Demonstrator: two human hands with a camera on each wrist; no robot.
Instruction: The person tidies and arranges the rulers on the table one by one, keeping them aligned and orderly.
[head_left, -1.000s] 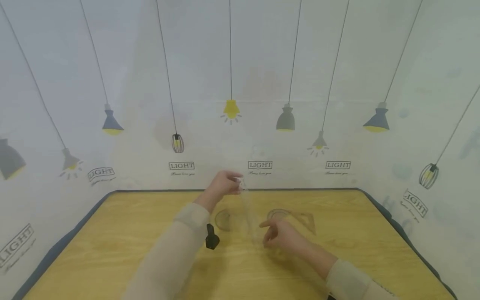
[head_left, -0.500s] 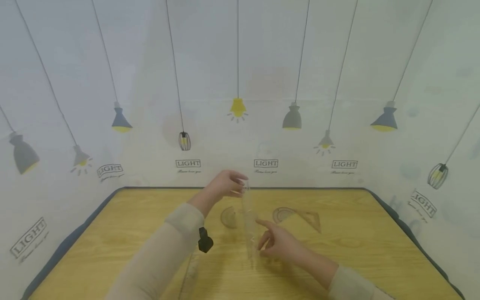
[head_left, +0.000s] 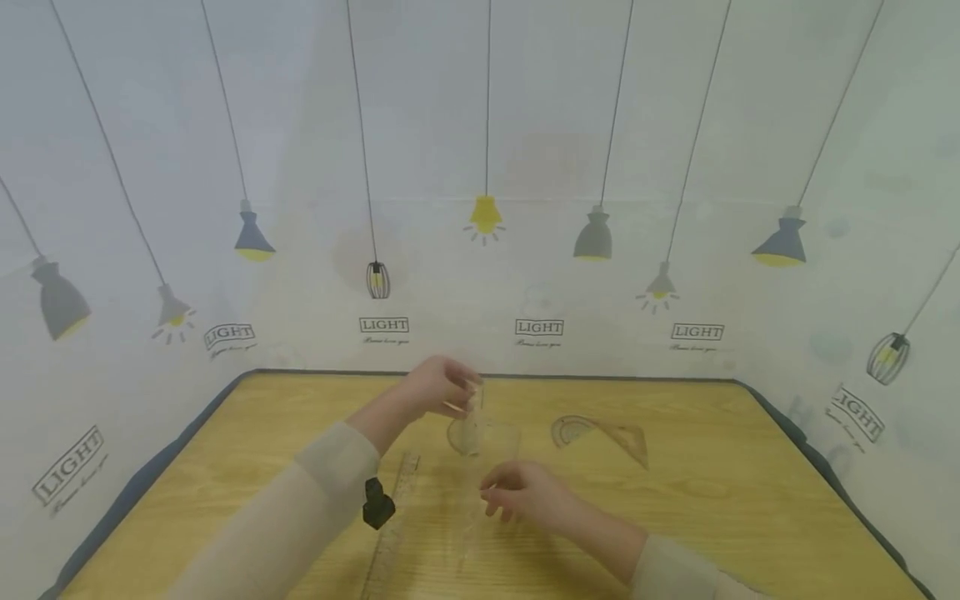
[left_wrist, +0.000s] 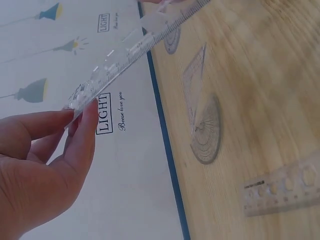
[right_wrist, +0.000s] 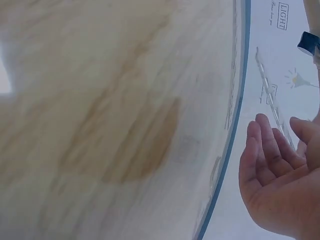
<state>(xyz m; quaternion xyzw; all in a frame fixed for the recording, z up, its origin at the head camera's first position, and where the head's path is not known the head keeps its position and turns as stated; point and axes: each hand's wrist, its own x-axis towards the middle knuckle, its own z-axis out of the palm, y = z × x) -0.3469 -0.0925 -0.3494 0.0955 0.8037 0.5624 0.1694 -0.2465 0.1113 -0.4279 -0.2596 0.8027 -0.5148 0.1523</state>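
Note:
My left hand (head_left: 438, 387) pinches the upper end of a clear ruler (left_wrist: 125, 57) between thumb and fingertips, holding it tilted above the table. The ruler slants down toward my right hand (head_left: 532, 496), whose relaxed, slightly bent fingers are beside its lower part. In the right wrist view the ruler (right_wrist: 270, 92) passes behind the thumb and fingers; whether they touch it is unclear. On the table behind lie a protractor (left_wrist: 207, 132), a clear set square (left_wrist: 195, 75), a second protractor (head_left: 572, 430) and another set square (head_left: 630, 437).
A second clear ruler (head_left: 390, 533) with round holes lies on the wooden table (head_left: 735, 500), left of the hands. A black device (head_left: 377, 504) is at my left wrist. Lamp-printed cloth (head_left: 525, 275) stands behind and at both sides of the table.
Both hands and the ruler have come slightly nearer and lower. My right index finger, pointing before, is now bent in toward the thumb. The second ruler has come into view.

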